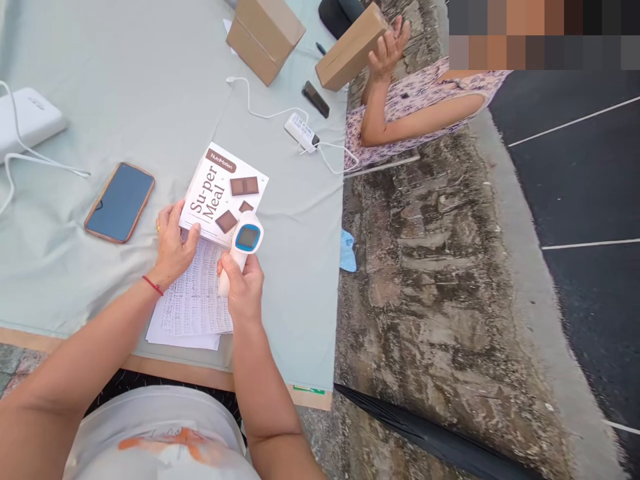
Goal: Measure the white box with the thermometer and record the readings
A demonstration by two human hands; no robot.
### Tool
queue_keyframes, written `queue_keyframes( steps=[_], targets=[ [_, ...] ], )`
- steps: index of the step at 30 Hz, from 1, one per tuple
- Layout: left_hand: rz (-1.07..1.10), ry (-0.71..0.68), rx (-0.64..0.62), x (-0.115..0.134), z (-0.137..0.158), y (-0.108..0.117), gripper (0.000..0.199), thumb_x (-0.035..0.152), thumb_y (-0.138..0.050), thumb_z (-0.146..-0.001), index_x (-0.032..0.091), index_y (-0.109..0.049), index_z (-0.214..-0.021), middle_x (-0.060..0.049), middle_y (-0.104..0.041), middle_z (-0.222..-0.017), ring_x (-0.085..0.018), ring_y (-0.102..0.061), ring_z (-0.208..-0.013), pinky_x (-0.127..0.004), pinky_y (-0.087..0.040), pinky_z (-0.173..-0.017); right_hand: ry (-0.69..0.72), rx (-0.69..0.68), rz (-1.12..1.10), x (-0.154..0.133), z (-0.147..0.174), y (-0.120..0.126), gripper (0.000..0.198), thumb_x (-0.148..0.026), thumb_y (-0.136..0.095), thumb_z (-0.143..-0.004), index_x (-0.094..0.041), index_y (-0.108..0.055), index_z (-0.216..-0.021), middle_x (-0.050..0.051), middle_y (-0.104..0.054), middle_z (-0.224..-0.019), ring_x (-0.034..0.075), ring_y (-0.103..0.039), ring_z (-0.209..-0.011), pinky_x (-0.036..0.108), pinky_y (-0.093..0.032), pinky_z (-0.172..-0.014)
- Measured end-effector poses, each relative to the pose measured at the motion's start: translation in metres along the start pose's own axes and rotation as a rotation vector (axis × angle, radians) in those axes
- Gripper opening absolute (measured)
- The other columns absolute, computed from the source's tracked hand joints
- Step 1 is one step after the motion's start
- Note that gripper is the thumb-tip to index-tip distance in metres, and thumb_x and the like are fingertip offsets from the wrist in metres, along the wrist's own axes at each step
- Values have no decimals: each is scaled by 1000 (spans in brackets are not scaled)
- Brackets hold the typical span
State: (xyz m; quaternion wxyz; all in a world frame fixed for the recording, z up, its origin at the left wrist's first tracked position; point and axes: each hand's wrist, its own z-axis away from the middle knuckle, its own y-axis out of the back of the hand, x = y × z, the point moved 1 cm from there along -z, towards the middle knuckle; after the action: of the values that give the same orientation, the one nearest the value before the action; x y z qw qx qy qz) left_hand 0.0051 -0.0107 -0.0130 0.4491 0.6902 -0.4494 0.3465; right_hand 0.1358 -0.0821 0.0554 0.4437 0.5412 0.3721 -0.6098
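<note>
My left hand (175, 245) grips the lower left edge of a white "Su-per Meal" box (207, 180) printed with brown chocolate pieces. In my right hand (245, 283) is a white infrared thermometer (254, 223), its blue-framed screen facing up toward me. The thermometer's head overlaps the box's lower right corner; whether the two touch I cannot tell. Under the box lie printed sheets of paper (193, 313), partly covered by it and by my hands. A phone (120, 202) with a dark screen rests left of my left hand.
Across the light green tablecloth (295, 293), another person's hand (387, 50) is at a cardboard box (350, 50). A second cardboard box (265, 40), a white power strip (301, 132) with cables and a black device (315, 99) lie nearby. A white power bank (30, 120) sits far left.
</note>
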Motion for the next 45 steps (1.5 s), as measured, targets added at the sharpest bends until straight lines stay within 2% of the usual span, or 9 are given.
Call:
queue_keyframes(
  steps=[4, 8, 13, 18, 22, 32, 35, 40, 45],
  targets=[
    [-12, -12, 14, 2, 0, 0, 56, 59, -45, -101, 25, -46, -146, -15, -50, -135, -30, -49, -127, -49, -49, -105, 51, 7, 69, -5, 4, 3, 33, -50, -72, -78, -22, -58, -90, -3, -58, -76, 13, -52, -69, 30, -45, -68],
    [-76, -53, 30, 3, 0, 1, 55, 58, -44, -102, 22, -48, -143, -16, -53, -133, -31, -50, -127, -52, -42, -112, 72, 11, 95, -2, 5, 8, 36, -51, -70, -80, -22, -61, -98, -1, -62, -84, 14, -55, -75, 31, -48, -72],
    [-76, -51, 8, 2, -1, 2, 55, 56, -43, -102, 22, -45, -145, -17, -54, -140, -32, -49, -132, -54, -42, -113, 51, 199, 123, 10, -3, 19, 43, -49, -70, -77, -23, -63, -111, 4, -67, -105, 20, -62, -99, 34, -51, -85],
    [-51, -111, -40, 3, -3, 2, 53, 53, -45, -102, 23, -43, -146, -15, -55, -144, -31, -51, -135, -54, -41, -115, -55, 137, -19, 17, -17, 24, 43, -52, -66, -78, -23, -65, -110, 2, -68, -102, 19, -64, -93, 30, -52, -74],
    [2, -168, -109, 2, -6, -2, 55, 48, -50, -100, 26, -38, -149, -13, -49, -153, -30, -47, -142, -52, -43, -116, 1, 160, -136, 20, -32, 27, 41, -48, -67, -75, -25, -65, -110, 3, -65, -116, 18, -63, -97, 28, -54, -68],
    [-150, -38, -139, 1, -10, -8, 28, 17, -59, -84, 23, -58, -111, -8, -68, -119, -28, -62, -114, -50, -48, -102, -7, 32, -120, 31, -27, 48, 46, -45, -69, -74, -26, -66, -116, 6, -65, -135, 27, -60, -126, 32, -59, -75],
    [-170, -26, -187, 10, -6, -8, 20, 24, -61, -85, 23, -59, -105, -6, -70, -113, -27, -63, -108, -50, -47, -102, -23, -52, -88, 30, -23, 44, 42, -47, -69, -75, -25, -68, -110, 7, -70, -129, 27, -63, -121, 32, -59, -73],
    [-133, -52, -74, 12, -7, -4, 21, 25, -57, -87, 24, -53, -108, -7, -68, -111, -25, -62, -105, -46, -50, -98, -101, -49, -68, 24, -17, 38, 36, -47, -69, -75, -23, -66, -102, 4, -73, -107, 18, -71, -87, 27, -53, -60],
    [-132, -98, -81, 3, -12, -3, 23, 27, -57, -88, 25, -52, -110, -7, -67, -113, -27, -61, -110, -47, -49, -99, -95, -25, -45, 9, 5, 38, 30, -44, -68, -78, -22, -63, -99, -1, -64, -79, 12, -58, -63, 28, -48, -58]
  ],
)
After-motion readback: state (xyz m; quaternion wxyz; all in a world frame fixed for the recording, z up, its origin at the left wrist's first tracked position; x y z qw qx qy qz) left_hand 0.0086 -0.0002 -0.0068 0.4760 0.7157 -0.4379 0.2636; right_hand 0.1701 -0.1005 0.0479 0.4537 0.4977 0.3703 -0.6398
